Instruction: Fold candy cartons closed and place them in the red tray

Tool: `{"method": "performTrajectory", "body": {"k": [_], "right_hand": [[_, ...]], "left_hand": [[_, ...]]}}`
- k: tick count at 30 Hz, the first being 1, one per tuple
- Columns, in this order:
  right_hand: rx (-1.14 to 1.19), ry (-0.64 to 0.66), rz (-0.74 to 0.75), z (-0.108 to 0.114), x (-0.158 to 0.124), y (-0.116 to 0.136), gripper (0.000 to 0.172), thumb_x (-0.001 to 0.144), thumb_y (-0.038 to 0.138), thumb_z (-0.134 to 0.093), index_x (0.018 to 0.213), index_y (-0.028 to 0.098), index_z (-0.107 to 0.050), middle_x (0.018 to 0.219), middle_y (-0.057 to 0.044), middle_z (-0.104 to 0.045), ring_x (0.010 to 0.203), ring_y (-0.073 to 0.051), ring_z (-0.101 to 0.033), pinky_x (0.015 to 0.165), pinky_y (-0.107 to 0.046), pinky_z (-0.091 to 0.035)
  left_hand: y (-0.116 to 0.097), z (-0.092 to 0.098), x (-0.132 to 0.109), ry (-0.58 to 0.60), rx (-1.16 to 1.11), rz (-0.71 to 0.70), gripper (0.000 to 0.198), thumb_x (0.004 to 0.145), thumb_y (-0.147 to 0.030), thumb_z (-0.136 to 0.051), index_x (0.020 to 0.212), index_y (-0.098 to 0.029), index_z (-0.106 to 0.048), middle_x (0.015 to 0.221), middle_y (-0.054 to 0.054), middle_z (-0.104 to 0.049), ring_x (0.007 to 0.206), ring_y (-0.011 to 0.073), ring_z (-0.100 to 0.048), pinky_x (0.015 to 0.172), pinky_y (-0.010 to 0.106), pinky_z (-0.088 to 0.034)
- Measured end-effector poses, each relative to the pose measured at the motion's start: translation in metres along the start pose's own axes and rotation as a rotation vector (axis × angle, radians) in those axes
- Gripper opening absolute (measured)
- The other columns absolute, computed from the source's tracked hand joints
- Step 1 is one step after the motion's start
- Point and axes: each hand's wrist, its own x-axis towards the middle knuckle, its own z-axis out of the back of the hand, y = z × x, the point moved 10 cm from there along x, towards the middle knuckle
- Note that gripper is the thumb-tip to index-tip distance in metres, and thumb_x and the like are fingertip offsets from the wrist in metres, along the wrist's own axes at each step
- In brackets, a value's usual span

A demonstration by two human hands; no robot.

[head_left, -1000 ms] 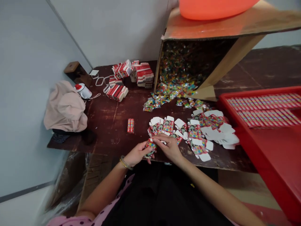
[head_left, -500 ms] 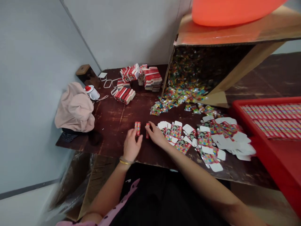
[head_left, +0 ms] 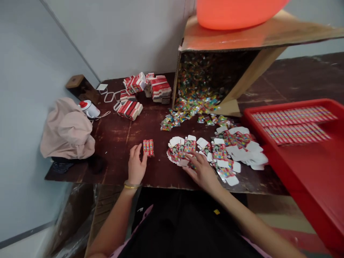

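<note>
Three small red candy boxes [head_left: 148,147] with colourful dots stand side by side on the dark table. Beside them is my left hand [head_left: 137,166], fingers apart, its thumb at the near left edge of the row; it holds nothing. My right hand [head_left: 202,173] is over a pile of flat, unfilled candy cartons [head_left: 177,152], fingers spread, with the fingertips at the cartons. Whether they touch one I cannot tell. More flat cartons [head_left: 220,152] with white flaps lie just beyond that hand.
Small bags of coloured candy [head_left: 193,107] spill from a cardboard box [head_left: 228,41] lying on its side. At right, a red tray [head_left: 298,172] carries rows of filled boxes. Bundled cartons [head_left: 159,87], a white cup [head_left: 90,109] and a pink cloth [head_left: 70,129] lie farther left.
The third box now stands against the other two, released by my right hand. That hand has moved right to the flat cartons. The view has shifted right.
</note>
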Motion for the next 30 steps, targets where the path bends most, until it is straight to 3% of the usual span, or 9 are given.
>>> {"method": "performTrajectory", "body": {"k": [2,4,7,10,12,15,21,27,30], "right_hand": [[-0.142,0.003,0.001,0.004,-0.044,-0.022,0.061,0.087,0.048,-0.057,0.136,0.015,-0.044,0.138,-0.019,-0.042,0.129,-0.036,-0.037,0.102,-0.056,-0.037],[-0.201,0.062,0.060,-0.004,-0.078,-0.031,0.071,0.085,0.050,-0.059,0.142,0.013,-0.036,0.143,-0.020,-0.038,0.133,-0.038,-0.031,0.105,-0.059,-0.032],[-0.137,0.089,0.191,-0.008,-0.104,-0.026,0.053,0.091,0.037,-0.055,0.139,0.019,-0.041,0.137,-0.014,-0.048,0.132,-0.031,-0.037,0.105,-0.054,-0.037],[0.017,-0.090,0.191,0.020,-0.101,-0.019,0.032,0.095,0.017,-0.047,0.125,0.023,-0.055,0.117,-0.010,-0.063,0.116,-0.023,-0.055,0.096,-0.044,-0.048],[0.108,-0.215,0.160,0.040,-0.095,-0.011,0.029,0.094,0.014,-0.047,0.119,0.023,-0.058,0.109,-0.010,-0.065,0.105,-0.021,-0.060,0.093,-0.043,-0.049],[0.224,-0.173,0.298,0.043,-0.088,0.022,0.024,0.092,0.024,-0.052,0.115,0.023,-0.061,0.107,-0.008,-0.067,0.104,-0.022,-0.060,0.097,-0.047,-0.045],[0.180,-0.242,0.041,0.052,-0.060,0.000,0.025,0.091,0.026,-0.054,0.114,0.025,-0.064,0.122,-0.009,-0.059,0.117,-0.028,-0.048,0.098,-0.051,-0.039],[0.508,0.100,-0.057,0.028,-0.033,-0.003,0.017,0.084,0.036,-0.065,0.085,0.020,-0.069,0.132,-0.010,-0.051,0.124,-0.029,-0.041,0.103,-0.048,-0.035],[0.622,0.347,-0.014,0.021,-0.031,0.007,0.021,0.084,0.039,-0.065,0.080,0.018,-0.070,0.118,-0.008,-0.059,0.113,-0.026,-0.051,0.097,-0.040,-0.040]], "left_hand": [[-0.017,-0.022,-0.015,0.174,-0.170,0.006,0.041,0.088,-0.038,-0.049,0.124,-0.021,-0.055,0.123,0.011,-0.054,0.094,0.0176,-0.059,0.078,0.029,-0.049],[-0.031,-0.071,-0.045,0.523,-0.365,0.097,0.040,0.086,-0.041,-0.050,0.118,-0.019,-0.059,0.105,0.008,-0.063,0.078,0.0143,-0.059,0.066,0.025,-0.048],[-0.047,-0.140,-0.107,1.021,-0.502,0.253,0.043,0.082,-0.048,-0.054,0.103,-0.013,-0.066,0.079,0.006,-0.066,0.058,0.0102,-0.054,0.053,0.021,-0.043],[-0.059,-0.177,-0.143,1.235,-0.626,0.411,0.053,0.081,-0.058,-0.052,0.095,-0.010,-0.067,0.072,0.006,-0.066,0.054,0.0102,-0.054,0.054,0.023,-0.044],[-0.073,-0.189,-0.149,1.255,-0.872,0.565,0.057,0.081,-0.061,-0.050,0.102,-0.010,-0.065,0.081,0.010,-0.068,0.065,0.0139,-0.061,0.063,0.026,-0.048],[-0.091,-0.196,-0.137,1.119,-1.184,0.719,0.048,0.074,-0.044,-0.069,0.109,-0.013,-0.063,0.092,0.010,-0.069,0.078,0.0149,-0.064,0.072,0.025,-0.048],[-0.102,-0.194,-0.135,1.133,-0.979,0.548,0.042,0.055,-0.028,-0.084,0.087,-0.011,-0.064,0.067,0.002,-0.066,0.058,0.0121,-0.061,0.062,0.025,-0.049],[-0.106,-0.180,-0.134,1.177,-0.767,0.374,0.039,0.054,-0.036,-0.083,0.073,-0.012,-0.058,0.056,-0.001,-0.060,0.052,0.0101,-0.057,0.054,0.021,-0.045],[-0.105,-0.182,-0.133,1.198,-0.691,0.369,0.045,0.051,-0.042,-0.083,0.073,-0.012,-0.058,0.057,-0.002,-0.057,0.050,0.0102,-0.054,0.051,0.022,-0.043]]}}
